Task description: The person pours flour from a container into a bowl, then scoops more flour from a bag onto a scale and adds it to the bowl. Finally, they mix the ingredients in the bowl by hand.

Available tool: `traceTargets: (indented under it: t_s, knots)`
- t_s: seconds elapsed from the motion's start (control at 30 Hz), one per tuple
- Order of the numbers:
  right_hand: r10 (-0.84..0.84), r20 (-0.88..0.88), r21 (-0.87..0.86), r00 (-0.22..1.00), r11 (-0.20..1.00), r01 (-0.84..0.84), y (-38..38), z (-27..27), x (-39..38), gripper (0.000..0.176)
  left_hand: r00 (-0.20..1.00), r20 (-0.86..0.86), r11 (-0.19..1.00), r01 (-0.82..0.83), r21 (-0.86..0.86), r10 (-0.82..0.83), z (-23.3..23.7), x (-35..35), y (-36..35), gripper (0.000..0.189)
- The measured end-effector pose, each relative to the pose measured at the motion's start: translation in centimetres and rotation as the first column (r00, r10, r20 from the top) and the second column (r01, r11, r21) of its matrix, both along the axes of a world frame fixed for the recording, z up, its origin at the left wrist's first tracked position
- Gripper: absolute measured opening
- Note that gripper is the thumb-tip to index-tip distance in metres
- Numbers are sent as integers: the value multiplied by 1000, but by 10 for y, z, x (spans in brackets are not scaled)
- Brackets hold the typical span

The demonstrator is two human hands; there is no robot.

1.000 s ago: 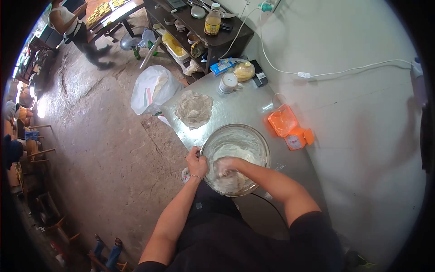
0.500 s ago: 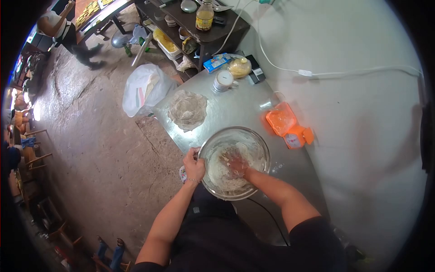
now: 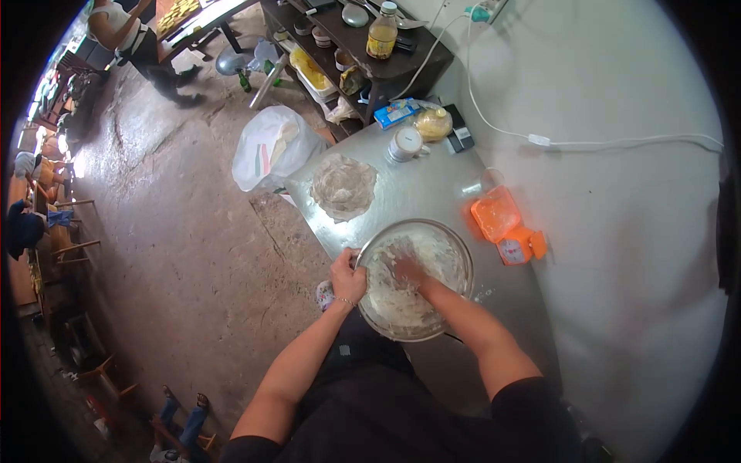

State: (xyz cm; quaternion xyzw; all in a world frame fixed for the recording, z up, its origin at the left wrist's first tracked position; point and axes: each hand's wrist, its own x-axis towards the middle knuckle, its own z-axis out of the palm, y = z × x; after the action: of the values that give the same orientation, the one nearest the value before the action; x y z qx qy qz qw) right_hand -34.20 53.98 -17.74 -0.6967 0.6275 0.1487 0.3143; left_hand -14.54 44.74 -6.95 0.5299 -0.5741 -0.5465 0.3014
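A round metal mixing bowl (image 3: 469, 282) stands at the near edge of the steel table. Inside it lies a pale, sticky-looking flour mixture (image 3: 395, 310), spread over the bottom and smeared up the sides. My left hand (image 3: 350, 278) is closed on the bowl's left rim, thumb towards the inside. My right hand (image 3: 407, 272) is down in the mixture near the bowl's middle; motion blurs its fingers, and I cannot make out how they are bent. Beyond the bowl sits a crumpled, translucent plastic bag (image 3: 343, 187).
An orange kitchen scale (image 3: 502, 220) stands by the wall on the right. At the table's far end are a white mug (image 3: 405, 144), a yellow bag (image 3: 433, 123) and a blue packet (image 3: 397, 113). Dark shelves (image 3: 394, 73) stand behind. A white sack (image 3: 276, 150) is on the left, and a person (image 3: 143, 46) stands farther off.
The camera view has turned, so the scene sits farther right. My right hand has shifted slightly towards the bowl's far left, stirring the mixture. My left hand keeps its hold on the rim.
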Motion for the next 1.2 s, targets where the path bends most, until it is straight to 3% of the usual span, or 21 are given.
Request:
traceTargets:
  t_s: [0.07, 0.17, 0.27, 0.3, 0.4, 0.53, 0.57, 0.63, 0.73, 0.77, 0.87, 0.9, 0.93, 1.0, 1.03, 1.13, 1.2]
  knots:
    - [-50, 56, 71, 997, 996, 46, 3, 56, 2, 88, 1000, 5, 1000, -3, 22, 3, 0, -2, -2, 28]
    - [166, 127, -28, 978, 986, -164, 56, 48, 13, 81, 997, -76, 1000, -10, 11, 11, -8, -3, -3, 29]
    - [178, -53, -27, 983, 983, -180, 63, 28, 44, 85, 998, -51, 1000, 25, 11, -25, -11, -5, -4, 27]
    - [256, -146, 11, 956, 966, -257, 51, 24, 46, 92, 998, -62, 999, 27, 21, -26, -9, -5, -3, 27]
    - [133, 15, 192, 991, 972, -134, 6, 35, 34, 99, 994, -101, 999, 32, 23, -29, -1, -6, -4, 27]
    - [155, 27, 173, 988, 972, -157, 3, -12, 20, 98, 997, -65, 999, 42, 6, -41, -8, -7, -4, 28]
    - [99, 98, 142, 990, 983, -112, -3, -24, 10, 98, 997, -66, 998, 26, -63, -30, -11, -9, -4, 29]
    - [-67, 249, 123, 966, 992, 37, 13, -32, 12, 97, 997, -48, 998, 55, 31, -53, -4, 1, 6, 28]
    - [87, -16, -38, 996, 995, -87, 10, -20, 16, 92, 995, -24, 996, 93, 9, -93, 0, 1, -4, 26]
    - [13, 94, -108, 995, 994, -3, 10, -19, 16, 91, 995, 1, 995, 95, -9, -95, -4, 1, -4, 25]
    - [-75, 62, -215, 995, 973, 86, 18, 13, 28, 88, 996, 8, 993, 93, -71, -93, -1, -2, -6, 24]
    - [-118, 68, -177, 991, 976, 128, 20, 39, 31, 79, 995, -7, 992, 102, -79, -103, 1, -2, -6, 24]
    - [-173, 129, -362, 976, 909, 209, 29, 42, 30, 75, 994, -25, 990, 108, -92, -110, 2, -3, -7, 24]
    - [-232, 264, -668, 936, 656, 351, 56, 52, 19, 67, 992, -41, 991, 116, -58, -119, -1, 0, -8, 25]
    - [-383, 208, -567, 900, 702, 430, 59, 88, 12, 55, 992, -52, 993, 110, -39, -112, 0, -2, -9, 25]
    - [-797, 388, -343, 464, 342, 875, 76, 79, -18, 49, 992, -29, 992, 124, -27, -125, 11, -4, -8, 26]
    - [-788, 434, -319, 437, 319, 893, 76, 56, -33, 45, 989, -29, 989, 145, 5, -145, 10, -4, -10, 27]
